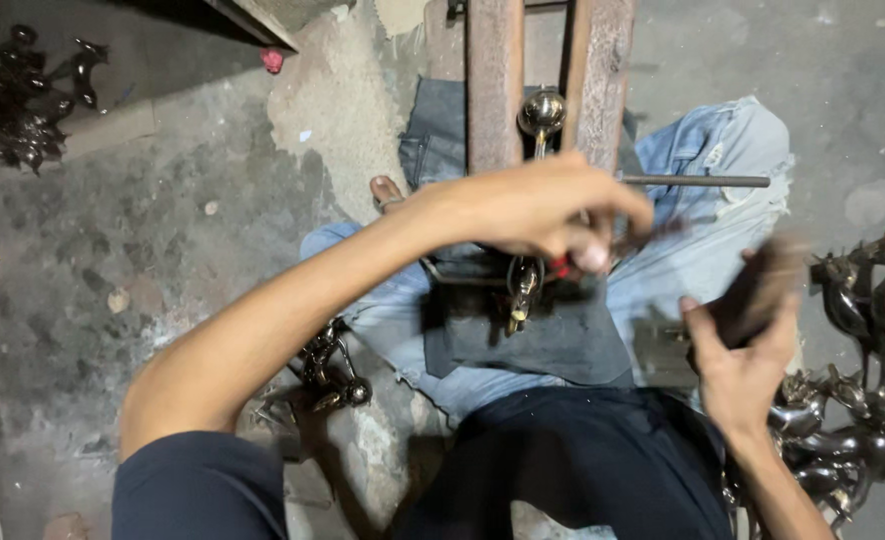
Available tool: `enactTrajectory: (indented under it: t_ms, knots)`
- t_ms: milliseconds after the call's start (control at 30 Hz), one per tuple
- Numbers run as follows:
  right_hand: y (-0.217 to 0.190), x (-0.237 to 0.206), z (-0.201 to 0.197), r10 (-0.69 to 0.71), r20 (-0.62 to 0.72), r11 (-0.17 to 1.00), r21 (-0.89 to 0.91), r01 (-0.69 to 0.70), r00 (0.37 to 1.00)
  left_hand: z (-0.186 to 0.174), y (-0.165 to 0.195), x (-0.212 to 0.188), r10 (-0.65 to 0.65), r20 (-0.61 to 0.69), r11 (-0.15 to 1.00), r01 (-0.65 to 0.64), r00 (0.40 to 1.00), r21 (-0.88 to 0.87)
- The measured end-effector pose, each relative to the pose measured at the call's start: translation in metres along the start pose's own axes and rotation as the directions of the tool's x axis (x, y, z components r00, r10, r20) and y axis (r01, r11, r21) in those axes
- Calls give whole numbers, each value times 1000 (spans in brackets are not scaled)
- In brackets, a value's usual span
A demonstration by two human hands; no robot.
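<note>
My left hand is closed over the top of a small brass figurine that sits on a dark cloth across my lap; something red shows under the fingers. A brass ball-topped piece stands just beyond, between two rusty upright bars. My right hand grips a blurred dark flat tool to the right of the figurine, apart from it.
A heap of dark metal animal figurines lies at my right; another heap is at the far left. One figurine rests by my left knee. A thin metal rod sticks out rightward from the bars. The floor is rough concrete.
</note>
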State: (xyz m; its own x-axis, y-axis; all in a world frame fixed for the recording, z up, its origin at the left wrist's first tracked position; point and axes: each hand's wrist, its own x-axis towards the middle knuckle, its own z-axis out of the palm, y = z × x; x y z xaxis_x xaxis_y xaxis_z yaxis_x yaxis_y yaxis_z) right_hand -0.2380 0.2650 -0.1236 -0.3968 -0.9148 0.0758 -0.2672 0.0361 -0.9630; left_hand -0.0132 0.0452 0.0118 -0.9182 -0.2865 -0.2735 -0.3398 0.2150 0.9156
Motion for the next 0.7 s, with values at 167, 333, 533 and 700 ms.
enactTrajectory:
  t_ms: [167,333,533,700]
  knots:
    - [24,6,8,24,-30,999,-42,-25,999,-4,1,-18,1,-230,989,32,973,142]
    - [39,14,12,43,-19,998,46,-42,999,5,3,-18,-13,-110,978,35,994,207]
    - [17,15,0,126,25,991,47,-127,992,3,-3,-3,-47,5,962,44,999,270]
    - [-10,24,-1,10,92,998,-65,-4,996,-2,-6,4,99,105,956,-124,989,267]
